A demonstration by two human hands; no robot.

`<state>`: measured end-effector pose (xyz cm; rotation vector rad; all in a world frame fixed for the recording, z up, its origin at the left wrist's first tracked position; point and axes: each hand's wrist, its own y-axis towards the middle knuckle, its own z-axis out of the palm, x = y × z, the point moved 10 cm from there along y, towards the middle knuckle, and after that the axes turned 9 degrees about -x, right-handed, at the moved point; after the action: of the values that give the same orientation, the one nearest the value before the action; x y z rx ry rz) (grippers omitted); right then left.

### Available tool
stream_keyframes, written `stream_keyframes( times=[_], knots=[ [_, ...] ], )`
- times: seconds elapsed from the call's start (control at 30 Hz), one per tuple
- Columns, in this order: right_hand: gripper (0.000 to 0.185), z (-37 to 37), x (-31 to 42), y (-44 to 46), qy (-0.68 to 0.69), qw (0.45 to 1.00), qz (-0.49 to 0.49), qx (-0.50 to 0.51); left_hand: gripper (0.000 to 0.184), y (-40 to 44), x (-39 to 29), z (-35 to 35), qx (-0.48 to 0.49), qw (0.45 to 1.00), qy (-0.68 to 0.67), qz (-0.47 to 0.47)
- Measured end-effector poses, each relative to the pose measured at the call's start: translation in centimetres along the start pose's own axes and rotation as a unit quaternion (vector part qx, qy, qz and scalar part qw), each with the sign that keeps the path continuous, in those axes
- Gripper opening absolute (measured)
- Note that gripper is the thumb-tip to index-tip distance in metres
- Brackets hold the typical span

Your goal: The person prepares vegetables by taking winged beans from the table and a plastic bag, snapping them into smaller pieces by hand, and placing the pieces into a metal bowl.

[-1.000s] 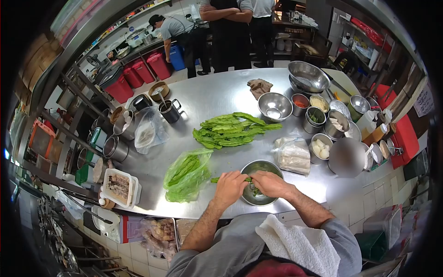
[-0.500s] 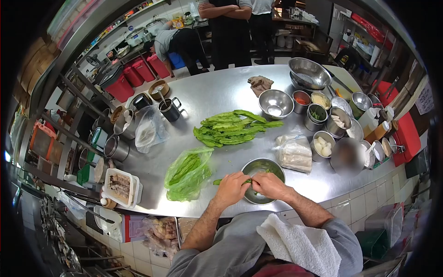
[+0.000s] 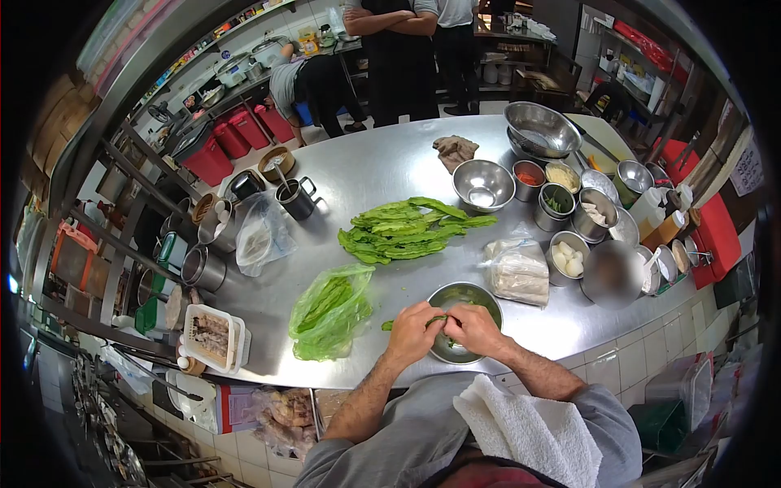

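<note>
My left hand point(image 3: 415, 332) is closed around a green winged bean point(image 3: 387, 325), whose end sticks out to the left. My right hand point(image 3: 475, 328) pinches at the bean's other end, fingertips almost touching the left ones. Both hands are over a steel bowl point(image 3: 489, 302) with some green pieces inside; the fingers partly hide its contents. Beyond the bowl lies a loose pile of winged beans point(image 3: 403, 231). More of them are in a clear green-tinted plastic bag point(image 3: 329, 317) to the left.
A wrapped white block point(image 3: 519, 276) sits right of the bowl, near several steel containers, one with peeled white pieces point(image 3: 567, 259). Another steel bowl point(image 3: 483, 185) and a crumpled cloth point(image 3: 455, 152) are farther back. A dark mug point(image 3: 297, 199) stands left. People stand beyond the table.
My hands have shifted only slightly over the bowl, and less of the bean sticks out on the left. The whole view has moved a little.
</note>
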<state>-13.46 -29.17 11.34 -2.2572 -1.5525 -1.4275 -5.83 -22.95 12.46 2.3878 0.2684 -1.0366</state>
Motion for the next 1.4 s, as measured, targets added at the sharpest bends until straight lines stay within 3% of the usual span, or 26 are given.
stream_keyframes(
  times=[0.17,0.23,0.27,0.33,0.37,0.43,0.5,0.57,0.63,0.67,0.73,0.77,0.83,0.87,0.93,0.97,1.03,1.1,1.17,1.2,1.23,1.3,1.33,1.37,1.4],
  knots=[
    [0.015,-0.6,-1.3,-0.1,0.09,0.989,0.09,-0.07,0.015,-0.1,-0.3,-0.5,-0.083,0.996,-0.024,0.006],
    [0.016,0.2,-3.8,-1.2,0.17,0.953,0.238,-0.076,0.015,-0.3,-0.2,-0.3,-0.101,0.995,-0.027,0.002],
    [0.016,0.3,-4.0,-1.3,0.17,0.953,0.238,-0.076,0.015,-0.3,-0.2,-0.4,-0.119,0.992,-0.03,-0.002],
    [0.017,2.4,-5.8,-2.5,0.364,0.855,0.365,-0.064,0.012,-0.4,0.3,-0.2,-0.132,0.988,-0.069,-0.034],
    [0.017,2.4,-5.9,-2.6,0.364,0.855,0.365,-0.064,0.01,-0.6,0.9,-0.2,-0.144,0.981,-0.108,-0.067],
    [0.016,3.4,-5.6,-3.1,0.483,0.765,0.419,-0.073,0.01,-0.9,1.8,0.1,-0.169,0.971,-0.143,-0.088],
    [0.016,3.5,-5.6,-3.1,0.453,0.789,0.41,-0.065,0.009,-0.8,2.5,-0.4,-0.195,0.959,-0.178,-0.105],
    [0.017,3.8,-6.1,-3.8,0.422,0.81,0.403,-0.057,0.012,-1.3,5.8,-1.7,-0.272,0.867,-0.345,-0.235],
    [0.016,2.1,-5.5,-3.0,0.197,0.947,0.253,-0.01,0.015,-0.7,5.8,-6.2,-0.354,0.834,-0.373,-0.2],
    [0.016,1.3,-5.6,-3.1,0.197,0.948,0.251,-0.01,0.015,-0.6,6.5,-7.9,-0.379,0.816,-0.394,-0.186],
    [0.015,-0.7,-2.9,-2.1,0.022,0.987,0.152,0.054,0.014,-0.8,7.4,-10.4,-0.402,0.799,-0.412,-0.172],
    [0.015,-1.1,-3.4,-2.4,0.024,0.987,0.153,0.052,0.014,-1.1,7.4,-11.5,-0.421,0.784,-0.429,-0.155],
    [0.021,-0.1,-3.8,-3.5,-0.144,0.971,0.087,0.17,0.014,-1.4,7.8,-12.9,-0.436,0.769,-0.448,-0.136],
    [0.021,-0.3,-3.9,-4.0,-0.143,0.971,0.091,0.171,0.014,-2.0,8.1,-13.0,-0.432,0.766,-0.456,-0.137],
    [0.051,-2.1,-2.2,-3.4,-0.148,0.981,0.05,0.114,0.015,-2.6,8.7,-13.3,-0.438,0.757,-0.465,-0.138],
    [0.051,-2.8,-1.8,-3.0,-0.149,0.981,0.048,0.113,0.015,-2.8,9.0,-13.5,-0.439,0.756,-0.466,-0.137],
    [0.075,-4.4,-1.7,-2.2,0.041,0.984,0.147,0.095,0.021,-3.6,9.8,-13.9,-0.443,0.72,-0.515,-0.145],
    [0.077,-5.6,-2.1,-1.7,0.054,0.989,0.129,0.048,0.023,-4.3,10.1,-14.4,-0.451,0.698,-0.534,-0.155],
    [0.078,-6.7,-6.6,-2.5,0.339,0.9,0.263,-0.081,0.025,-4.7,9.9,-15.2,-0.46,0.676,-0.553,-0.159],
    [0.081,-7.6,-7.3,-2.6,0.403,0.852,0.306,-0.133,0.025,-5.2,9.9,-15.9,-0.485,0.648,-0.565,-0.16],
    [0.081,-7.9,-6.9,-2.4,0.403,0.852,0.306,-0.133,0.026,-5.7,9.9,-16.3,-0.509,0.618,-0.576,-0.163],
    [0.081,-12.0,-5.7,-2.2,0.389,0.837,0.241,-0.299,0.028,-5.8,8.6,-17.4,-0.519,0.634,-0.554,-0.147],
    [0.082,-14.3,-3.8,-1.5,0.297,0.867,0.108,-0.385,0.031,-5.9,8.0,-18.0,-0.528,0.649,-0.532,-0.131],
    [0.082,-14.6,-3.7,-1.6,0.296,0.867,0.108,-0.385,0.031,-6.7,9.6,-18.3,-0.528,0.649,-0.532,-0.131],
    [0.087,-14.2,-4.4,-1.6,0.326,0.868,0.155,-0.342,0.04,-6.7,11.7,-18.2,-0.454,0.714,-0.516,-0.135]
  ],
)
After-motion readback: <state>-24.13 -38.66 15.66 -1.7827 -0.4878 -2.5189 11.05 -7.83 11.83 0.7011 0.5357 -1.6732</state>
